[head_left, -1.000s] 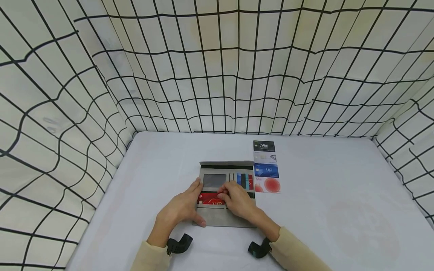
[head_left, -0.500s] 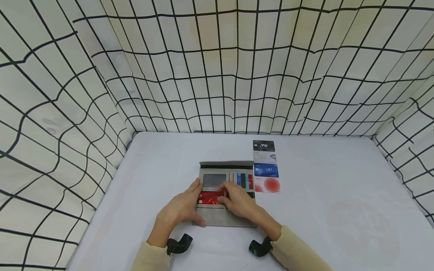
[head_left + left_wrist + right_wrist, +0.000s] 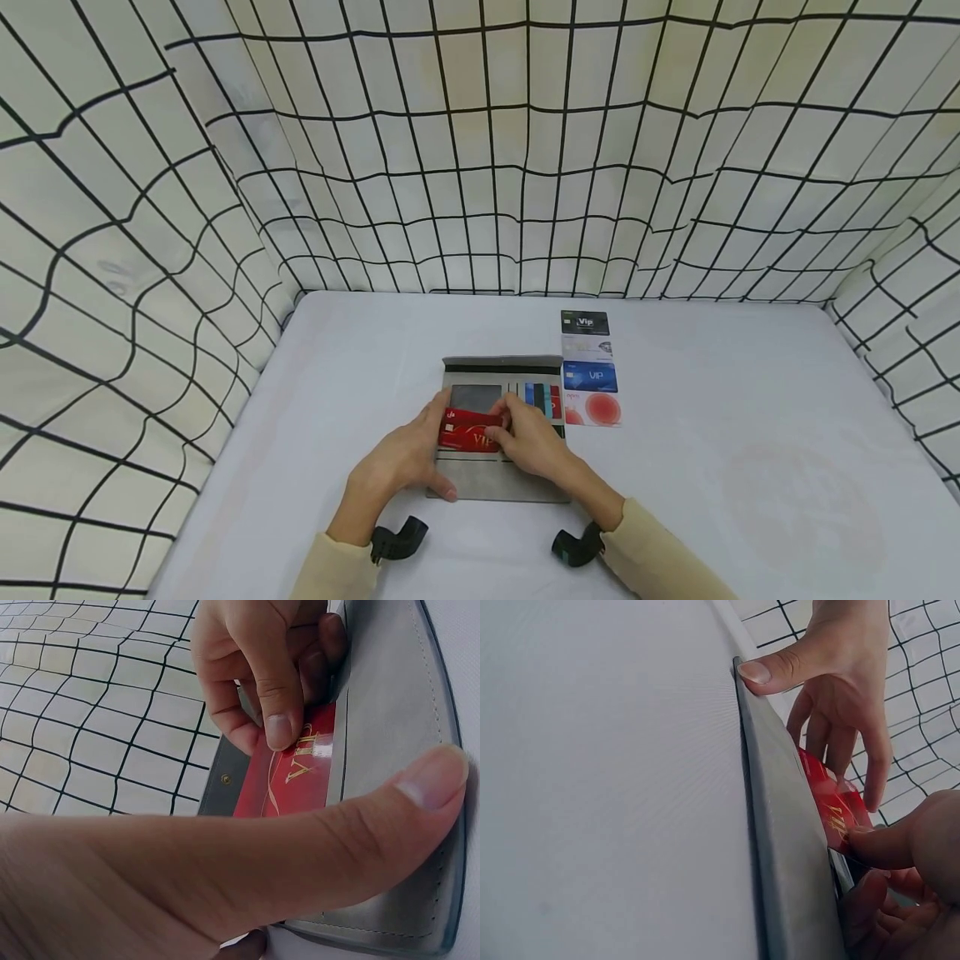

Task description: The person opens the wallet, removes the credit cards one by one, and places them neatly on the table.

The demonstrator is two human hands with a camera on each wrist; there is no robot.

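A grey wallet (image 3: 495,482) lies unfolded on the white table, with card slots and a dark window pocket in its upper half. My right hand (image 3: 534,440) pinches a red VIP card (image 3: 467,433) at its right end between thumb and fingers. In the left wrist view the lower edge of the red card (image 3: 300,765) runs along a slot of the wallet. My left hand (image 3: 405,454) rests along the wallet's left side, its thumb pressing near the lower edge and its fingers beside the card. The right wrist view shows that thumb on the wallet's corner.
Right of the wallet, several cards form a column: a black Vip card (image 3: 585,322), a white card (image 3: 587,347), a blue VIP card (image 3: 590,377) and a white card with a red circle (image 3: 602,408). Black netting (image 3: 525,175) over pale walls surrounds the table.
The red card has risen out of the wallet's slot, and more of its face shows, now overlapping the window pocket. My right hand moved slightly upward with it; the left hand stayed in place.
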